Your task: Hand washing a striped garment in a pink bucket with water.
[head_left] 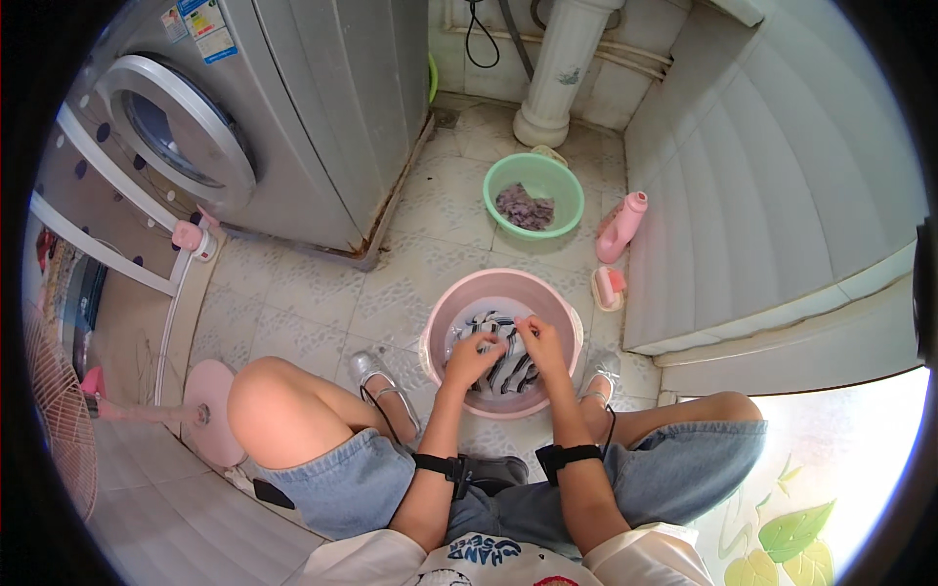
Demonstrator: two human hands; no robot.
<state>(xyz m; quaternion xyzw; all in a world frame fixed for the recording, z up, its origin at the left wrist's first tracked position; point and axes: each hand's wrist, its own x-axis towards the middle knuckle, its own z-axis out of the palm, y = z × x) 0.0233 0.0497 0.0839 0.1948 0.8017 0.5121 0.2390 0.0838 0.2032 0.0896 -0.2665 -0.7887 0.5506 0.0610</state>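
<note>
Cloth (pixel 506 369), striped, is soaking in the pink basin (pixel 498 277) just below frame centre, seemingly mid-wash, left hand (pixel 474 359) and right hand (pixel 543 344) bending over it, grip impossible to tell, further rubbing likely needing firm hold

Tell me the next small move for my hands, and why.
Probably rub a fold of the striped cloth between the left hand and right hand: both are close together over it, and it lies in water in the pink basin, within easy reach.

The head-worn fisheye looks down from above.
</note>
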